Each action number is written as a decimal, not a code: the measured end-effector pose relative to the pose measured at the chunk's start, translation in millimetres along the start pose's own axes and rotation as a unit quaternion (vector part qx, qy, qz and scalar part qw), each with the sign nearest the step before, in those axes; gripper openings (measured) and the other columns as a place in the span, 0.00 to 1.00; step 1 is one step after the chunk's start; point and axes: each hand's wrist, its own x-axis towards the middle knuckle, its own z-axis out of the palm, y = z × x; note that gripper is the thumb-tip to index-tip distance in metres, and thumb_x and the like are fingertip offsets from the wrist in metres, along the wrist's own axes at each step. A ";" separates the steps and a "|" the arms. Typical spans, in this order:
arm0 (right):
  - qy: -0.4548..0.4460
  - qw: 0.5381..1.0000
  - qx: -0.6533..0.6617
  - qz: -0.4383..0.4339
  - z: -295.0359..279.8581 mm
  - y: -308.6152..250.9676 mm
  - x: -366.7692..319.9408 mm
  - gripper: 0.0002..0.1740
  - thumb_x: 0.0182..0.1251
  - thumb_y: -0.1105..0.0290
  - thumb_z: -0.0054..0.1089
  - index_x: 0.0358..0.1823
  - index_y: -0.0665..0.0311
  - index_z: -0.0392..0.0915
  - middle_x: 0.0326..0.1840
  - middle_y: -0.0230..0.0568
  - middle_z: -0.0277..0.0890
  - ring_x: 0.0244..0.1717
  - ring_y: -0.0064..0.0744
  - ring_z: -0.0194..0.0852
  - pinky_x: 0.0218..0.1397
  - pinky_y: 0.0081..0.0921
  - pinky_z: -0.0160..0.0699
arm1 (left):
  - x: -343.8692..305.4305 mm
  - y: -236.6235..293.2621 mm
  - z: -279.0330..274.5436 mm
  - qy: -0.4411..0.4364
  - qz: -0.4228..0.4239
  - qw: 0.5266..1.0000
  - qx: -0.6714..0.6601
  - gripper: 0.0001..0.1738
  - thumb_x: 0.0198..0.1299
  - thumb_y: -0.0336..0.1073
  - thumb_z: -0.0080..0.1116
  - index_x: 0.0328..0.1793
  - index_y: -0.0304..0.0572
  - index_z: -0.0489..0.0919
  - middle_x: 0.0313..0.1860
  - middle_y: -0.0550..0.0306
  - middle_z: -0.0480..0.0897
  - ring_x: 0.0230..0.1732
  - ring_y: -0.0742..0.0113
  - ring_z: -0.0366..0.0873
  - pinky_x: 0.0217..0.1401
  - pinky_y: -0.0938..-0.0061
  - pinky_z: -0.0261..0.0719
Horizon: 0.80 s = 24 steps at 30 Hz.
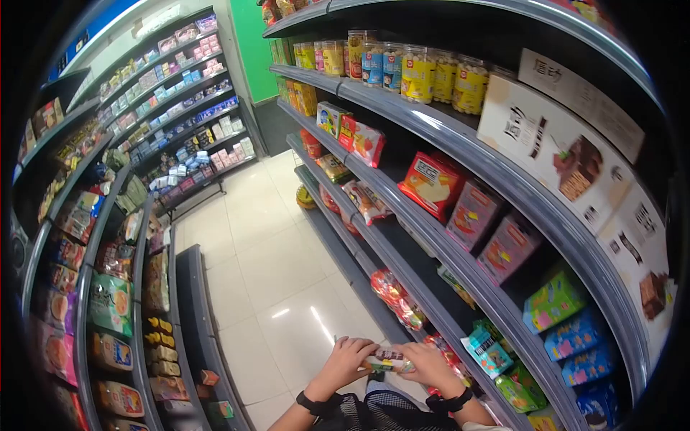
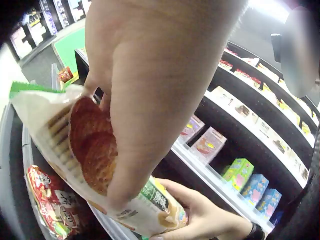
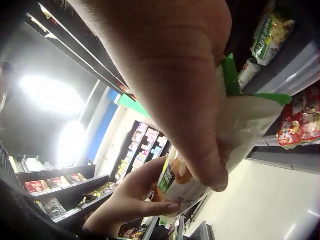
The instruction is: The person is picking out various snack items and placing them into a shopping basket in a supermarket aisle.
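Observation:
Both hands grip one packet of biscuits (image 2: 92, 145), a white and green wrapper with round brown biscuits printed on it. In the head view the packet (image 1: 389, 358) is held level in front of the body, over the aisle. My left hand (image 1: 349, 361) has its left end and my right hand (image 1: 433, 365) its right end, thumbs on the near face. The right wrist view shows the packet's crimped green end (image 3: 270, 97) sticking out past my right hand (image 3: 200, 145), with the left hand (image 3: 132, 195) at the other end.
A shelf unit (image 1: 402, 201) on the right holds jars (image 1: 418, 74), boxes (image 1: 471, 214) and bagged snacks (image 1: 397, 298). More packets (image 1: 111, 305) fill shelves on the left. A tiled floor (image 1: 244, 266) runs between them to a rear shelf (image 1: 180, 108).

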 end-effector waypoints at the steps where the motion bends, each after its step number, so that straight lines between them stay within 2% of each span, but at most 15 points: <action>1: 0.013 1.000 -0.007 0.006 -4.5 10.5 13.2 0.34 0.49 0.57 0.70 0.60 0.55 0.71 0.50 0.38 0.76 0.51 0.41 0.74 0.50 0.36 0.68 | 15.5 -9.3 -6.4 -0.001 -0.004 1.000 0.006 0.29 0.43 0.35 0.67 0.56 0.48 0.75 0.52 0.58 0.77 0.56 0.58 0.73 0.63 0.58 0.65; 4: 0.039 0.998 -0.014 0.038 -19.3 40.3 51.6 0.35 0.48 0.57 0.71 0.60 0.55 0.71 0.52 0.40 0.76 0.52 0.43 0.74 0.51 0.38 0.67 | 49.9 -42.7 -15.5 0.049 -0.005 0.999 -0.009 0.22 0.51 0.33 0.62 0.54 0.49 0.75 0.54 0.60 0.76 0.58 0.59 0.71 0.65 0.56 0.63; 7: 0.077 0.994 -0.006 0.076 -16.2 84.0 82.5 0.37 0.45 0.57 0.72 0.60 0.56 0.71 0.53 0.42 0.76 0.53 0.44 0.74 0.50 0.38 0.67 | 73.6 -69.2 -23.6 0.045 -0.022 0.999 -0.001 0.21 0.51 0.33 0.62 0.53 0.49 0.75 0.53 0.60 0.76 0.58 0.60 0.72 0.64 0.57 0.63; 9: 0.138 0.977 0.002 0.163 -17.3 105.6 107.9 0.37 0.46 0.56 0.71 0.60 0.56 0.70 0.51 0.43 0.77 0.54 0.45 0.74 0.51 0.42 0.69 | 83.5 -87.4 -23.0 0.042 -0.024 0.999 -0.004 0.18 0.52 0.33 0.61 0.51 0.49 0.76 0.51 0.59 0.77 0.56 0.59 0.73 0.63 0.59 0.65; 10: 0.134 0.976 0.003 0.171 -15.9 114.5 120.0 0.37 0.46 0.56 0.71 0.60 0.56 0.70 0.51 0.43 0.77 0.54 0.45 0.74 0.51 0.42 0.69 | 85.6 -97.4 -20.0 0.033 -0.021 0.999 -0.011 0.18 0.52 0.33 0.61 0.51 0.49 0.77 0.50 0.59 0.78 0.54 0.59 0.74 0.59 0.61 0.68; 12: 0.168 0.923 0.129 0.320 -10.7 132.7 146.6 0.41 0.46 0.55 0.73 0.64 0.58 0.68 0.56 0.51 0.74 0.58 0.50 0.70 0.58 0.43 0.67 | 89.2 -116.1 -16.4 0.022 -0.016 0.999 -0.021 0.17 0.52 0.33 0.62 0.50 0.49 0.78 0.49 0.59 0.79 0.51 0.59 0.76 0.56 0.63 0.70; 13: 0.169 0.922 0.127 0.325 -5.5 145.5 157.5 0.41 0.46 0.55 0.73 0.64 0.58 0.68 0.56 0.51 0.74 0.58 0.50 0.70 0.58 0.43 0.67 | 90.1 -125.1 -15.1 -0.020 -0.028 0.999 -0.032 0.16 0.53 0.34 0.60 0.49 0.48 0.78 0.48 0.58 0.79 0.50 0.58 0.76 0.55 0.63 0.71; 14: 0.195 0.930 0.060 0.307 0.1 159.9 167.5 0.42 0.46 0.56 0.72 0.65 0.60 0.66 0.57 0.54 0.72 0.60 0.52 0.69 0.61 0.42 0.66 | 90.8 -133.2 -14.6 -0.061 -0.039 0.996 -0.042 0.14 0.54 0.35 0.59 0.48 0.48 0.78 0.47 0.58 0.79 0.49 0.57 0.77 0.54 0.63 0.72; 15: 0.218 0.933 -0.008 0.286 5.8 173.1 177.1 0.43 0.47 0.56 0.72 0.65 0.61 0.65 0.58 0.56 0.71 0.61 0.54 0.68 0.64 0.41 0.64 | 92.2 -140.5 -15.5 -0.065 -0.036 0.996 -0.045 0.14 0.54 0.35 0.59 0.48 0.48 0.78 0.47 0.58 0.79 0.49 0.57 0.77 0.54 0.63 0.72; 17: 0.220 0.928 0.002 0.301 12.0 197.0 197.9 0.44 0.46 0.60 0.73 0.66 0.63 0.63 0.61 0.58 0.69 0.63 0.54 0.67 0.65 0.39 0.65 | 98.2 -159.7 -19.6 -0.113 -0.035 0.991 -0.060 0.13 0.54 0.35 0.58 0.47 0.47 0.79 0.44 0.56 0.80 0.45 0.55 0.79 0.49 0.62 0.75; 19: 0.113 0.916 0.126 0.364 4.9 208.7 219.8 0.47 0.45 0.63 0.74 0.68 0.63 0.61 0.62 0.56 0.69 0.64 0.52 0.66 0.66 0.37 0.65 | 104.4 -181.2 -25.3 -0.101 -0.016 0.993 -0.052 0.12 0.55 0.36 0.57 0.46 0.47 0.80 0.42 0.55 0.81 0.43 0.54 0.79 0.47 0.62 0.76; 21: 0.120 0.898 0.148 0.396 9.2 215.7 242.9 0.48 0.43 0.63 0.75 0.69 0.62 0.60 0.63 0.54 0.69 0.65 0.51 0.65 0.67 0.35 0.63 | 113.9 -211.6 -36.9 -0.083 -0.028 0.994 -0.073 0.13 0.54 0.35 0.57 0.46 0.47 0.80 0.42 0.54 0.81 0.43 0.53 0.79 0.47 0.61 0.76; 23: 0.139 0.860 0.204 0.447 21.8 230.5 263.8 0.48 0.44 0.63 0.75 0.69 0.61 0.60 0.64 0.53 0.67 0.66 0.50 0.63 0.69 0.36 0.60 | 115.6 -254.7 -49.6 -0.094 -0.027 0.993 -0.072 0.13 0.54 0.35 0.57 0.46 0.47 0.80 0.43 0.54 0.81 0.43 0.53 0.79 0.47 0.61 0.76; 24: 0.139 0.871 0.167 0.440 21.2 222.8 272.5 0.48 0.44 0.63 0.75 0.69 0.60 0.60 0.66 0.53 0.65 0.68 0.51 0.60 0.70 0.36 0.58 | 114.7 -271.8 -55.8 -0.101 -0.038 0.992 -0.069 0.13 0.54 0.35 0.57 0.46 0.48 0.80 0.43 0.54 0.81 0.43 0.53 0.79 0.47 0.61 0.76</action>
